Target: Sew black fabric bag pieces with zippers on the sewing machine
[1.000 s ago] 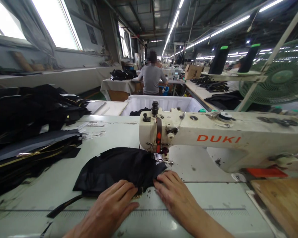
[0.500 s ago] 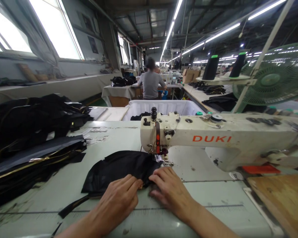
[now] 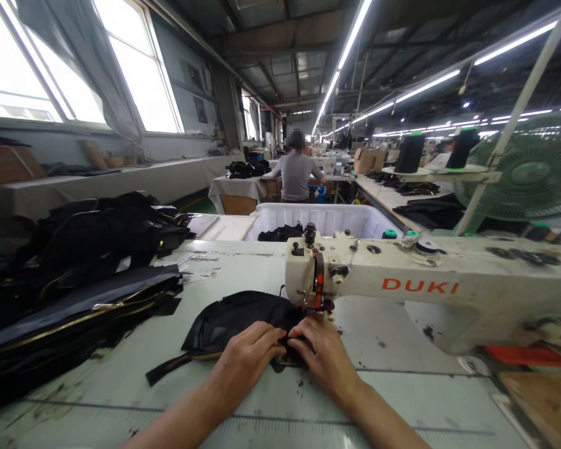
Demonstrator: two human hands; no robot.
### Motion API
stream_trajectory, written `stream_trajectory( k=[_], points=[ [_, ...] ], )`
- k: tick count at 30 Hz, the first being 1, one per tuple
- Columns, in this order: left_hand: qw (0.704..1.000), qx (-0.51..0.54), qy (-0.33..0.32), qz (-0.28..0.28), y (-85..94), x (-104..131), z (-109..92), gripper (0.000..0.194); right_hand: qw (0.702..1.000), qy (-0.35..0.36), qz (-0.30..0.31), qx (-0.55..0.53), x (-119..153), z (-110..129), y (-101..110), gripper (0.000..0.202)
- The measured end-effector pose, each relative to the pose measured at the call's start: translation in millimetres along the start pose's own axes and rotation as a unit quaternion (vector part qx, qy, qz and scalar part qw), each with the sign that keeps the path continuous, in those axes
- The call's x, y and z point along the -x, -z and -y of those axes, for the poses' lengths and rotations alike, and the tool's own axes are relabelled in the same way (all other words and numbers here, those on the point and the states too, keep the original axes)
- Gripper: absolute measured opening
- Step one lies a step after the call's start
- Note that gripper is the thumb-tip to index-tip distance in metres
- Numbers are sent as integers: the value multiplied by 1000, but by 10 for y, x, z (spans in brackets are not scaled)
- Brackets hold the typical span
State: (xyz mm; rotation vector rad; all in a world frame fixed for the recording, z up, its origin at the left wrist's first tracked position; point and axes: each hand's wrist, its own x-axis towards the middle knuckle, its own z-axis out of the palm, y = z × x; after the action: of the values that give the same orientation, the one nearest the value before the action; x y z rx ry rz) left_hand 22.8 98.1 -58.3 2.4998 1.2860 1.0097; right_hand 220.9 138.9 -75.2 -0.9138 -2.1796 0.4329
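Note:
A curved black fabric piece (image 3: 234, 318) lies on the pale green table, its right end under the head of the sewing machine (image 3: 303, 274). A narrow strip (image 3: 166, 369) trails from its left end. My left hand (image 3: 252, 352) pinches the near edge of the fabric, fingertips together. Close beside it, my right hand (image 3: 320, 349) grips the same edge just in front of the needle area, thumb and fingers closed on the cloth. The needle and presser foot are largely hidden behind my right hand.
Stacked black pieces with gold zippers (image 3: 107, 305) fill the table's left side. Behind the machine stands a white bin (image 3: 369, 218) holding black fabric. Thread cones (image 3: 409, 153) and a green fan (image 3: 528, 171) are at the right. A person (image 3: 299, 171) sits farther back.
The camera view has shifted, so the scene sits lower and farther right. My hands have come closer together at the fabric edge, the right one nearer the needle area.

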Motion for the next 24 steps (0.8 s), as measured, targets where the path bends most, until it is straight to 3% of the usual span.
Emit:
stream_trajectory(
  k=[6,11,17,19,21,24],
  points=[
    [1000,-8,23,9,27,-66,128,25,998,-29,-25,-56,19,-98,38,31],
    [998,-7,62,26,40,-100,112,17,993,-1,-26,-118,-6,-58,38,29],
    [991,19,113,66,107,-139,-1,6,992,-38,-34,-116,-17,-13,34,19],
    [988,44,126,75,151,-145,-10,18,991,-50,-37,-120,-16,-9,44,18],
    [989,61,116,62,181,-140,-6,23,989,-63,-42,-125,-18,-9,50,18],
    [993,51,99,39,182,-122,0,17,987,-79,-47,-129,-20,-14,49,21]
  ],
)
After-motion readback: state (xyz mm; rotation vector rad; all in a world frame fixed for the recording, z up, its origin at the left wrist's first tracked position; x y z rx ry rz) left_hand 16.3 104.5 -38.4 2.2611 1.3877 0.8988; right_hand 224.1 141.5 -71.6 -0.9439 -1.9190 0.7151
